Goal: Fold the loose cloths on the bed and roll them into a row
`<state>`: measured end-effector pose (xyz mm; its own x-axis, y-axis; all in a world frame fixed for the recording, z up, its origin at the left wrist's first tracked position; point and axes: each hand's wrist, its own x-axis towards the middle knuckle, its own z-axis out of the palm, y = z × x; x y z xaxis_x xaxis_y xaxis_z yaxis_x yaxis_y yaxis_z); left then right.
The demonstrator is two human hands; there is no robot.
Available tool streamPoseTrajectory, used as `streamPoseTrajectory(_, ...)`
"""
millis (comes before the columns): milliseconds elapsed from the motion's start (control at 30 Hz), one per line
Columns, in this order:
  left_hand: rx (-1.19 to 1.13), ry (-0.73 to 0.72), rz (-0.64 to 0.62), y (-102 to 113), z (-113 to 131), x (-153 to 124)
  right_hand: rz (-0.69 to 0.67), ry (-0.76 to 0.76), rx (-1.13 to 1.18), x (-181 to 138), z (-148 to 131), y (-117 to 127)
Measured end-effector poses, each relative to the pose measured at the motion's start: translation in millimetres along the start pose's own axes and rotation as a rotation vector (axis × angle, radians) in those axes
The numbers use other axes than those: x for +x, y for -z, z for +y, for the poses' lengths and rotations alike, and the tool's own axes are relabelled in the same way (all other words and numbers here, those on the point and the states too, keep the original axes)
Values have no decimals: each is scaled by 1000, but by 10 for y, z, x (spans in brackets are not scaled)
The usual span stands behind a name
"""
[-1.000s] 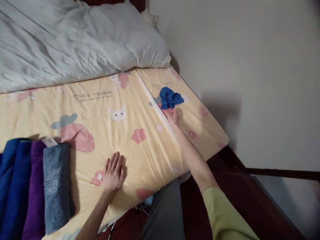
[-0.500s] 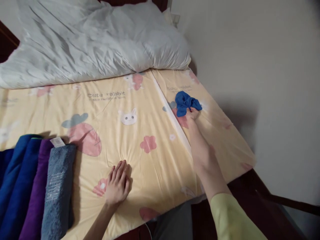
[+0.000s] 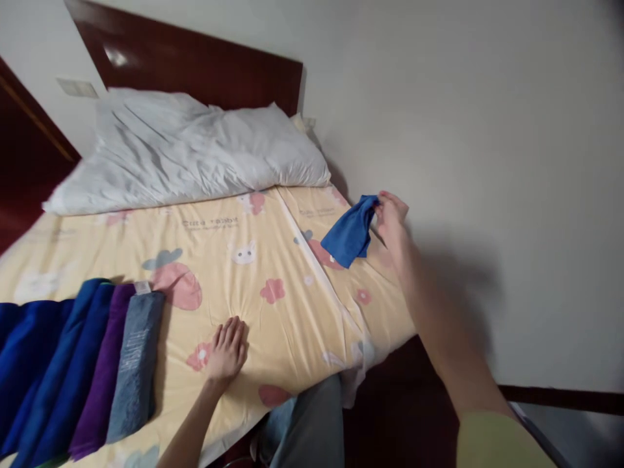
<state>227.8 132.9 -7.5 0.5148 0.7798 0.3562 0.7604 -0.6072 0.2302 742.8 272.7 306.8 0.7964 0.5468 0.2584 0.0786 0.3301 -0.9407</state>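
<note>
A small blue cloth point(image 3: 350, 231) hangs from my right hand point(image 3: 390, 214), pinched at its upper corner between the fingers. Its lower edge is above or just touching the bed's right side; I cannot tell which. My left hand point(image 3: 227, 350) lies flat, palm down, on the yellow printed bedsheet point(image 3: 292, 331), the fingers stretched out. To the left of that hand is a row of folded towels: a grey-blue one point(image 3: 135, 367) with lettering, a purple one point(image 3: 104, 377), and several blue ones point(image 3: 63, 370).
A pale grey pillow point(image 3: 195, 149) lies across the head of the bed, below a dark red headboard point(image 3: 205, 62). A bare wall point(image 3: 463, 162) runs along the right. My leg in grey trousers point(image 3: 312, 422) is against the bed's front edge.
My right hand has lifted the blue cloth off the sheet, and the bunched cloth now hangs down. The view has tilted up, showing the headboard. My left hand stays on the sheet.
</note>
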Motion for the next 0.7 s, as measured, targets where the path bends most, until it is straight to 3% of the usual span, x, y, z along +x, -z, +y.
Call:
streamPoseTrajectory(100, -9, 50, -29, 94, 124, -142, -77, 63, 91, -263, -764, -86)
streamPoseTrajectory(200, -150, 137, -129, 278, 299, -463, -130, 66, 165, -678, -1358, -193)
streamPoseTrajectory(333, -544, 245, -304, 769, 628, -1026, -278, 28, 190, -1468, -1676, -289)
streamPoseTrajectory(400, -720, 344, -266, 1107, 868, -1210, -347, -4, 182, -1997, -1593, -299)
streamPoseTrajectory(533, -944, 479, 44, 1710, 1296, -1164, -424, -164, 147, -3440, -992, -226)
streamPoseTrajectory(633, -938, 443, 186, 1872, 1326, -1055, -441, -396, 59, -4754, -326, 2)
streamPoseTrajectory(700, -877, 409, 106, 1807, 1266, -1138, -458, -531, -19, -5555, 105, 225)
